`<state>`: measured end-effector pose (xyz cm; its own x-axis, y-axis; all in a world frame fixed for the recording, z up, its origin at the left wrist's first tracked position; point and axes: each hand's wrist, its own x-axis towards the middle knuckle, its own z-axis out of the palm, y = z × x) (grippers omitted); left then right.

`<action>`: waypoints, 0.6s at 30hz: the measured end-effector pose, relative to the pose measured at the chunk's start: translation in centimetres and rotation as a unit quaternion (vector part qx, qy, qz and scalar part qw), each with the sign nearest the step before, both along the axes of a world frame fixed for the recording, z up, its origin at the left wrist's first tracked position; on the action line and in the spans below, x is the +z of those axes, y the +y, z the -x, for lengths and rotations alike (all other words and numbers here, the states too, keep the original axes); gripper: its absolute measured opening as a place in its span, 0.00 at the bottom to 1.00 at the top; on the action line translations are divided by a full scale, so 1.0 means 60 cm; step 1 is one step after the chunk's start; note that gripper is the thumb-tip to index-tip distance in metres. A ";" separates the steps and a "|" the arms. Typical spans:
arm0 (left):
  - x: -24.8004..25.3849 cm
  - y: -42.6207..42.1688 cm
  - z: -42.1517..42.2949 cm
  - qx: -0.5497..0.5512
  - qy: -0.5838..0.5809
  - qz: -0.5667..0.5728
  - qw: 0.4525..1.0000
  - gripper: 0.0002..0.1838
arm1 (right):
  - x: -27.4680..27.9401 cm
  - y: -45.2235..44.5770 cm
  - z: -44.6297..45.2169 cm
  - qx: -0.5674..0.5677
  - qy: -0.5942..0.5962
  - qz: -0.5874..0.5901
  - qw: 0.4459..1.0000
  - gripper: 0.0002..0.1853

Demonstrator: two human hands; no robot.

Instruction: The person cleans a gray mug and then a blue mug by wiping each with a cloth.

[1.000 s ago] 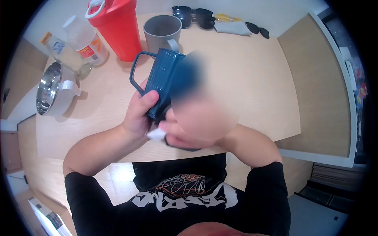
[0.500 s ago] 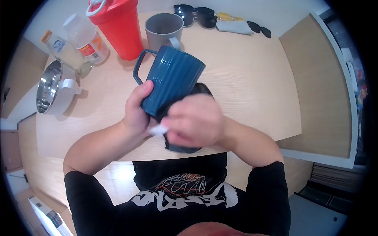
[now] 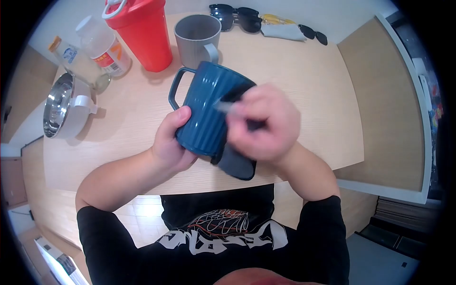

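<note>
A glossy blue ribbed mug [image 3: 204,107] is tilted above the table's front part, its handle at the upper left. My left hand [image 3: 173,137] is closed round its lower left side, the thumb on the wall. At the mug's right side, my right hand [image 3: 266,123] is curled and blurred by motion. A small whitish piece [image 3: 224,107] sticks out from its fingertips against the mug; I cannot tell what it is. A black and dark-grey soft-looking item [image 3: 237,164] shows behind and below the mug, partly hidden by the right hand.
Beyond the mug stands a grey mug [image 3: 197,42], with a red tumbler [image 3: 145,38] to its left. A plastic bottle [image 3: 107,50], a glass bottle [image 3: 78,61] and a steel-lined cup [image 3: 69,109] are farther left. Sunglasses [image 3: 237,19] lie at the back; a panel [image 3: 384,109] borders the right.
The blue mug has shifted slightly right and toward me in my left hand. My right hand, with the whitish piece, has moved up and to the right along the mug.
</note>
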<state>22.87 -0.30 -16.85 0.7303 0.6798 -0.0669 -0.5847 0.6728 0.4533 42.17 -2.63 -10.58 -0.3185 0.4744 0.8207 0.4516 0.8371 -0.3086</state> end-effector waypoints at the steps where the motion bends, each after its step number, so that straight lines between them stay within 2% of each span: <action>1: 0.005 -0.003 -0.002 0.014 0.009 0.002 1.000 0.41 | -0.004 -0.010 0.011 0.024 -0.029 0.003 0.999 0.17; 3: 0.011 -0.003 -0.003 0.020 0.021 -0.012 1.000 0.41 | -0.012 -0.029 0.030 0.069 -0.094 0.031 0.993 0.19; 6: 0.011 0.003 0.001 0.008 0.025 -0.050 0.998 0.40 | -0.020 -0.031 0.029 0.091 -0.094 0.011 0.991 0.20; 8: 0.017 -0.002 -0.003 0.032 0.048 -0.029 0.998 0.40 | -0.016 -0.024 0.016 0.032 -0.083 0.026 0.996 0.20; 10: 0.011 0.002 0.003 0.015 0.048 -0.020 0.999 0.40 | -0.017 0.003 0.002 0.006 -0.019 -0.019 1.000 0.17; 13: 0.011 0.000 0.004 -0.009 0.047 -0.003 0.999 0.41 | -0.002 0.021 -0.018 -0.072 0.019 0.003 0.997 0.13; 14: 0.016 -0.003 0.003 -0.004 0.069 -0.012 0.998 0.42 | -0.013 0.023 -0.017 -0.058 0.095 0.015 0.994 0.12; 18: 0.017 -0.004 0.001 -0.014 0.049 -0.032 0.998 0.42 | -0.006 0.023 -0.015 -0.068 0.112 0.009 0.991 0.11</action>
<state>22.79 -0.55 -15.86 0.7408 0.6649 -0.0953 -0.5174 0.6554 0.5503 43.08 -1.22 -10.93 -0.0605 0.5157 0.8546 0.4779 0.7666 -0.4288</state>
